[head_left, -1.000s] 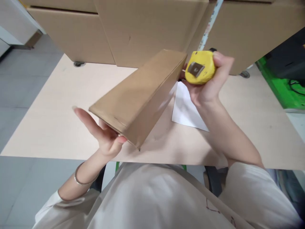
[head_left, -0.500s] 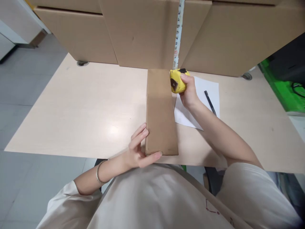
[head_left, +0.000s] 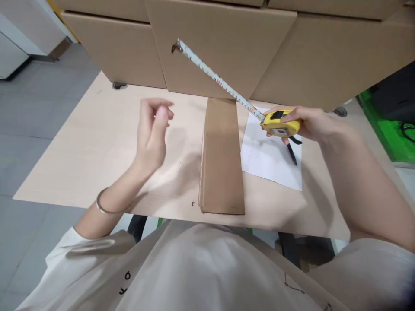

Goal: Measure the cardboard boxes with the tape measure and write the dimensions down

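Note:
My right hand [head_left: 306, 123] grips a yellow tape measure [head_left: 282, 122], with fingers underneath and the thumb near its black button. Its white blade [head_left: 223, 84] sticks out up and to the left, over the far end of a long brown cardboard box [head_left: 223, 160], and its metal hook end hangs in the air. The box lies lengthwise on the table, its near end close to the front edge. Left of the box, my left hand [head_left: 152, 131] is raised above the table, fingers loosely bent and apart, with nothing visible in it. It does not touch the box.
Under and beside the tape measure lies a sheet of white paper [head_left: 262, 160] with a black pen [head_left: 292, 153] on it. Large cardboard boxes [head_left: 210, 52] stand stacked along the back of the pale table [head_left: 81, 151]. A green surface with dark items [head_left: 385, 125] is at the right.
My left hand has let go of the box's near end and risen up and left. My right hand has moved right, and the tape blade has swung from upright to slanting left.

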Action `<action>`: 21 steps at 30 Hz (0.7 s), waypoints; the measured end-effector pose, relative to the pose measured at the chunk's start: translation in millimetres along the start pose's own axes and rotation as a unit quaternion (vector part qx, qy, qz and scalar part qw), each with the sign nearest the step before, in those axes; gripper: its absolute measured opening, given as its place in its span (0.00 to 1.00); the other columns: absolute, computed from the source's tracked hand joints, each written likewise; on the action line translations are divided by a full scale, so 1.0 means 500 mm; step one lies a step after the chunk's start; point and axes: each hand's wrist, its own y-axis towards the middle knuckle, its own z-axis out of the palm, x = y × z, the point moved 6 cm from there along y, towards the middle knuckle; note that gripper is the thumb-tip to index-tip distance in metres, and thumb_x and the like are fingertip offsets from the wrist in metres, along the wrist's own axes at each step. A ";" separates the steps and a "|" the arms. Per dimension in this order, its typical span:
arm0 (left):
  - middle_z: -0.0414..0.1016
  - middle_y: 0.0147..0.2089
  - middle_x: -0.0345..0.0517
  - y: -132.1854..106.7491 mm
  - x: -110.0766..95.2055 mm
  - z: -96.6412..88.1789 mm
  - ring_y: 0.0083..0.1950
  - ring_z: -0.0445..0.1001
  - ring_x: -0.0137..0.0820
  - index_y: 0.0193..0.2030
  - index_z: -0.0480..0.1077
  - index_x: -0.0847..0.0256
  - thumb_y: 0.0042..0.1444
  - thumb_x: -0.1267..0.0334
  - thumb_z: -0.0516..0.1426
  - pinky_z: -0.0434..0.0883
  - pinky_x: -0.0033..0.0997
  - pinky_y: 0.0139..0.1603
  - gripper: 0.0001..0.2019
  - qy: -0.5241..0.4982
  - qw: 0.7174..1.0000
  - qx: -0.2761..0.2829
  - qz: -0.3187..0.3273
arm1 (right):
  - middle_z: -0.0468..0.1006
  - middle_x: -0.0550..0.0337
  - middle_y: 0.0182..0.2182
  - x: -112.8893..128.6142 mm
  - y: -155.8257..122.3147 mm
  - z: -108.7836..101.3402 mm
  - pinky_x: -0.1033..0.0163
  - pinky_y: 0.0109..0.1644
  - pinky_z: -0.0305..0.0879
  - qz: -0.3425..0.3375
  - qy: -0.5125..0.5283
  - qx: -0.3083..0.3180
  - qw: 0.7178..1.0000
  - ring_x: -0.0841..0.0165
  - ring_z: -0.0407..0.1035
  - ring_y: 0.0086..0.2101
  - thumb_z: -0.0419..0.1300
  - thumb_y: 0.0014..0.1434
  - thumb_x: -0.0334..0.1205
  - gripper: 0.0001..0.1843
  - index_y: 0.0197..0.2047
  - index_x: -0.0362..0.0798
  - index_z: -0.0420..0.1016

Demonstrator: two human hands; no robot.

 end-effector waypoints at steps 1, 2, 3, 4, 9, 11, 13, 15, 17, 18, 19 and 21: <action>0.76 0.40 0.45 0.039 0.021 0.004 0.43 0.75 0.34 0.46 0.77 0.56 0.74 0.42 0.54 0.70 0.37 0.43 0.20 -0.025 0.998 0.004 -0.057 | 0.84 0.46 0.37 0.004 -0.002 -0.012 0.58 0.24 0.65 0.003 -0.021 -0.004 1.000 0.55 0.78 0.33 0.62 0.57 0.50 0.16 0.42 0.48 0.81; 0.75 0.35 0.44 0.072 0.046 0.009 0.37 0.73 0.32 0.41 0.76 0.58 0.74 0.40 0.52 0.66 0.36 0.38 0.24 -0.038 0.992 0.006 -0.121 | 0.83 0.47 0.34 0.009 -0.005 -0.023 0.60 0.23 0.62 0.004 -0.044 -0.007 0.999 0.58 0.76 0.30 0.62 0.60 0.51 0.16 0.40 0.48 0.82; 0.74 0.33 0.44 0.099 0.064 0.016 0.35 0.71 0.31 0.39 0.76 0.59 0.75 0.40 0.50 0.64 0.35 0.36 0.26 -0.031 0.987 0.014 -0.158 | 0.83 0.48 0.31 0.015 -0.009 -0.032 0.61 0.22 0.58 0.003 -0.067 -0.010 0.998 0.62 0.74 0.26 0.62 0.62 0.50 0.15 0.39 0.47 0.83; 0.73 0.31 0.43 0.122 0.073 0.024 0.33 0.69 0.30 0.37 0.75 0.60 0.76 0.43 0.49 0.62 0.34 0.35 0.26 -0.016 0.987 0.026 -0.160 | 0.82 0.50 0.29 0.022 -0.014 -0.041 0.62 0.21 0.55 0.004 -0.088 -0.017 0.996 0.66 0.71 0.24 0.62 0.64 0.49 0.15 0.37 0.47 0.84; 0.65 0.26 0.37 0.148 0.081 0.071 0.30 0.61 0.26 0.27 0.63 0.57 0.76 0.52 0.54 0.60 0.31 0.37 0.23 0.003 0.986 0.092 -0.143 | 0.82 0.51 0.29 0.040 -0.035 -0.059 0.61 0.23 0.59 0.065 -0.139 -0.067 0.986 0.68 0.71 0.24 0.64 0.66 0.40 0.11 0.34 0.47 0.87; 0.61 0.25 0.36 0.142 0.084 0.082 0.30 0.58 0.26 0.26 0.58 0.55 0.73 0.51 0.57 0.60 0.30 0.38 0.24 0.003 0.983 0.107 -0.152 | 0.81 0.53 0.27 0.043 -0.037 -0.059 0.61 0.23 0.58 0.080 -0.162 -0.067 0.981 0.69 0.68 0.21 0.65 0.66 0.38 0.12 0.31 0.47 0.86; 0.59 0.25 0.36 0.139 0.090 0.090 0.30 0.58 0.26 0.26 0.56 0.54 0.70 0.50 0.59 0.62 0.30 0.39 0.24 -0.006 0.979 0.128 -0.160 | 0.79 0.56 0.24 0.043 -0.034 -0.065 0.61 0.21 0.54 0.080 -0.183 -0.060 0.978 0.71 0.65 0.18 0.64 0.67 0.37 0.14 0.30 0.48 0.86; 0.57 0.25 0.35 0.138 0.097 0.093 0.30 0.60 0.26 0.26 0.57 0.54 0.69 0.48 0.61 0.65 0.31 0.41 0.24 -0.014 0.976 0.142 -0.167 | 0.80 0.56 0.23 0.041 -0.026 -0.079 0.61 0.21 0.52 0.070 -0.204 -0.046 0.975 0.72 0.65 0.16 0.62 0.68 0.37 0.15 0.31 0.48 0.87; 0.56 0.25 0.36 0.138 0.101 0.094 0.30 0.62 0.27 0.27 0.58 0.55 0.70 0.48 0.61 0.67 0.31 0.40 0.24 -0.022 0.973 0.154 -0.172 | 0.82 0.55 0.25 0.034 -0.017 -0.100 0.61 0.23 0.53 0.066 -0.236 -0.040 0.969 0.73 0.65 0.16 0.61 0.69 0.38 0.16 0.33 0.48 0.89; 0.57 0.25 0.36 0.137 0.102 0.095 0.30 0.64 0.28 0.27 0.60 0.55 0.71 0.49 0.60 0.67 0.32 0.39 0.24 -0.030 0.971 0.158 -0.176 | 0.83 0.54 0.25 0.030 -0.013 -0.111 0.61 0.24 0.53 0.068 -0.249 -0.043 0.965 0.72 0.66 0.16 0.60 0.69 0.39 0.17 0.34 0.47 0.89; 0.58 0.26 0.37 0.135 0.102 0.096 0.31 0.66 0.29 0.27 0.61 0.56 0.72 0.50 0.60 0.68 0.32 0.38 0.23 -0.041 0.969 0.163 -0.182 | 0.83 0.53 0.25 0.026 -0.008 -0.120 0.60 0.24 0.53 0.073 -0.255 -0.048 0.963 0.71 0.68 0.17 0.59 0.69 0.40 0.18 0.34 0.47 0.89; 0.59 0.27 0.39 0.128 0.103 0.101 0.33 0.70 0.31 0.28 0.64 0.57 0.71 0.52 0.62 0.68 0.33 0.38 0.21 -0.063 0.963 0.168 -0.199 | 0.83 0.52 0.26 0.020 -0.003 -0.130 0.59 0.25 0.53 0.085 -0.241 -0.058 0.965 0.70 0.69 0.19 0.57 0.70 0.41 0.20 0.35 0.46 0.90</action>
